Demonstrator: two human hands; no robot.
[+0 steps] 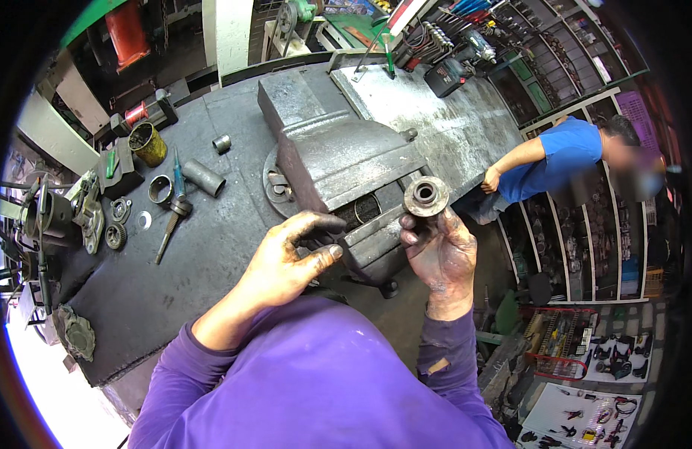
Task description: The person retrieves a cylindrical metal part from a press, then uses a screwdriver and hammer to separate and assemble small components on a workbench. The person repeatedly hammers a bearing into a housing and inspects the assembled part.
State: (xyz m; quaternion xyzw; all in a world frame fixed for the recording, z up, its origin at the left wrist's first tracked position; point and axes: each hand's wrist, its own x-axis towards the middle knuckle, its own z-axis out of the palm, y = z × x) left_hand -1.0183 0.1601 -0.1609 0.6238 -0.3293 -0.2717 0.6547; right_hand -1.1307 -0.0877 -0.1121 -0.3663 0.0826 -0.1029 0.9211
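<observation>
My right hand [443, 251], blackened with grease, holds up a round flanged metal part [426, 197] with a raised hub and a central hole. Its fingers grip the part from below, beside the jaw end of a large bench vise [338, 161]. My left hand [297, 251] is empty, thumb and fingers apart, at the near left side of the vise. Between the vise jaws a metal ring or cylinder [377, 211] shows in part; the rest of it is hidden.
Left on the dark bench [219, 262] lie a geared shaft [169, 224], a metal tube [204, 177], a blue-handled screwdriver [178, 178], small gears [116, 236] and a yellow can [148, 144]. A person in a blue shirt [559, 161] stands at right by the shelves [578, 239].
</observation>
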